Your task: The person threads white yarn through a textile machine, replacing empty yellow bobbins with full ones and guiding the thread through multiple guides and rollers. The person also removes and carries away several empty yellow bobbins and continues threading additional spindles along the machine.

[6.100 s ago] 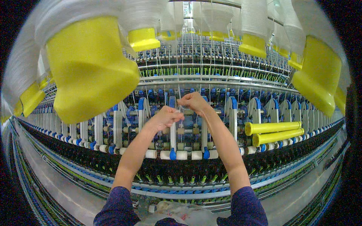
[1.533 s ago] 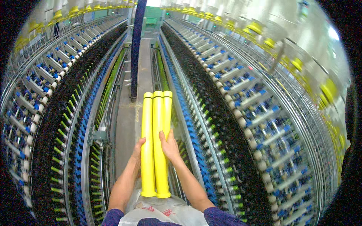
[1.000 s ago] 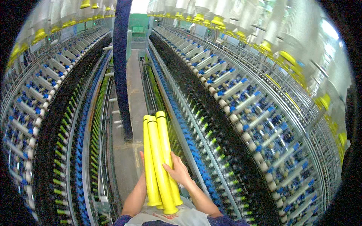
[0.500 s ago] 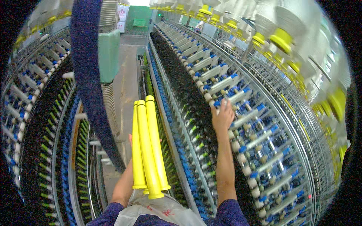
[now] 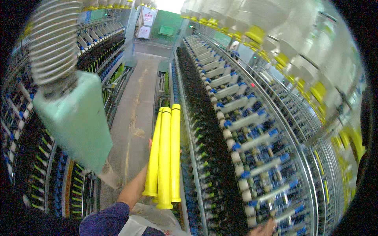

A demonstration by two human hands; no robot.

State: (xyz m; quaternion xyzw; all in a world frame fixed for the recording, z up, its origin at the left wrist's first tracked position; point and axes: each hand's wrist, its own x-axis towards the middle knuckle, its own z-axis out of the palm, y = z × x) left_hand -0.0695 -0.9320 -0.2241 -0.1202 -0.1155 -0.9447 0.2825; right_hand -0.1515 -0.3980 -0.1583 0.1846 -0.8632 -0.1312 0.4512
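At the near right, the right hand [image 5: 263, 229] is blurred beside the white rollers [image 5: 246, 195] — I cannot tell whether its fingers are apart or together. Left of it, the mostly hidden left hand [image 5: 150, 144] is clamped around a bunch of yellow tubes [image 5: 164, 157]. Farther left hangs a green box [image 5: 75, 122] — and a green wall [image 5: 171, 23] closes the far end.

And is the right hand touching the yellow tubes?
Apart. The head view shows the machine's black strip between the right hand and the yellow tubes.
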